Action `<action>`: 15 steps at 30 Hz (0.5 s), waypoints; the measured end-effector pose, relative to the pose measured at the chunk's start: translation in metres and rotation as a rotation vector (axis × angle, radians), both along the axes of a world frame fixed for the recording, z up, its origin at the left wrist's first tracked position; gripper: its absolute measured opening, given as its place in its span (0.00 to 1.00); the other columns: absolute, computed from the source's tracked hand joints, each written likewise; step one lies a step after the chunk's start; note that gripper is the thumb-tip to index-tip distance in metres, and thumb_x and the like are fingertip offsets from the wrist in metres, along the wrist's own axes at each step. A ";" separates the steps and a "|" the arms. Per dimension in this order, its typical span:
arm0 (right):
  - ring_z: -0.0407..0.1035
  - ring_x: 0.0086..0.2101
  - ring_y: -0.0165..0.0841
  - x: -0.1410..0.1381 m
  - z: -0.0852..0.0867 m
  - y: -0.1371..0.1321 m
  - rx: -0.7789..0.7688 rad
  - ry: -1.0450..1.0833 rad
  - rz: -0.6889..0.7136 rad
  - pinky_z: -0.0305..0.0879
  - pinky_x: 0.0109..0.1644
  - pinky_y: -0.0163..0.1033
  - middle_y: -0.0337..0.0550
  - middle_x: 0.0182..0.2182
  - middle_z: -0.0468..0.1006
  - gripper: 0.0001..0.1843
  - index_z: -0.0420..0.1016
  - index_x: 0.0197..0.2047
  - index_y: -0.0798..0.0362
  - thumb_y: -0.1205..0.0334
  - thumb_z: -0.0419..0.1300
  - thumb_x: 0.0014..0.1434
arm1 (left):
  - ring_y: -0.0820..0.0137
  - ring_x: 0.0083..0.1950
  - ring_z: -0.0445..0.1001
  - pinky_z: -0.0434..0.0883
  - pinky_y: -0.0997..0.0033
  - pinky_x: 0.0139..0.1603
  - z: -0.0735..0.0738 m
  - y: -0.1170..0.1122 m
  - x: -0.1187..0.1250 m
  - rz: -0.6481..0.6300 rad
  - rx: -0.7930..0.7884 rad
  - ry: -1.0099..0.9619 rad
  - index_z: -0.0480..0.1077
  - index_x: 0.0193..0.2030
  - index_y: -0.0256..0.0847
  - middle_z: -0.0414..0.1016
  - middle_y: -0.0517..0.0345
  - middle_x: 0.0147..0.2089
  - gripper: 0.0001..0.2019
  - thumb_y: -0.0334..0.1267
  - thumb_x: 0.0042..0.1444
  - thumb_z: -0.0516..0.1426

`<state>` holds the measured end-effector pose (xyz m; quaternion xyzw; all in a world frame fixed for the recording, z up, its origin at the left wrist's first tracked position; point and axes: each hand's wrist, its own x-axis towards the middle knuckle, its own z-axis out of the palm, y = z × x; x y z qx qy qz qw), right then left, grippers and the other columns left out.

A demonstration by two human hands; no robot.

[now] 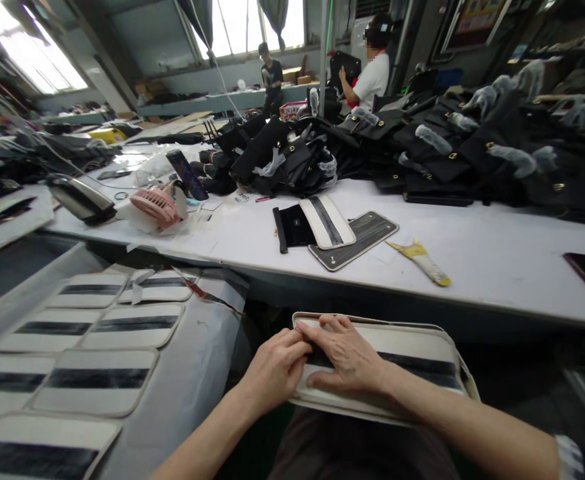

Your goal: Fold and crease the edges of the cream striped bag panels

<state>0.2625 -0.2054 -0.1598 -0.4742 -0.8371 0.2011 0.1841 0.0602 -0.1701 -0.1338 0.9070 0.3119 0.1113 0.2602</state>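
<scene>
A cream bag panel [417,339] with a black stripe and rounded corners rests on my lap. It looks layered, with a raised edge along its far side and right end. My left hand [280,363] is closed at the panel's left edge, its curled fingers pinching near the far left corner. My right hand [345,357] lies on top of the panel, fingers stretched toward that same corner and thumb spread apart. The fingertips of both hands nearly meet, and whatever is between them is hidden.
Left of me, a covered surface [192,360] bears several similar striped panels [97,379]. On the white table [242,247] ahead lie a black-and-cream piece [327,223], a dark grey panel [357,240], a yellow-handled tool [420,260], a pink fan [156,205] and piled black bags [437,153]. Two people are beyond.
</scene>
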 end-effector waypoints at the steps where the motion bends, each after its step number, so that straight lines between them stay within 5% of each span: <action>1: 0.57 0.53 0.46 0.000 -0.001 0.000 0.000 0.002 0.001 0.50 0.58 0.49 0.48 0.59 0.68 0.54 0.50 0.71 0.51 0.39 0.67 0.49 | 0.63 0.49 0.68 0.68 0.62 0.53 0.003 -0.001 0.002 0.005 -0.009 0.022 0.73 0.45 0.44 0.73 0.54 0.48 0.13 0.26 0.58 0.51; 15: 0.59 0.55 0.45 0.022 0.003 0.002 -0.098 0.338 0.013 0.48 0.61 0.53 0.50 0.61 0.67 0.51 0.45 0.72 0.47 0.40 0.63 0.54 | 0.60 0.56 0.68 0.69 0.55 0.58 -0.002 -0.001 0.011 -0.068 0.096 0.179 0.69 0.57 0.47 0.69 0.51 0.55 0.20 0.29 0.60 0.50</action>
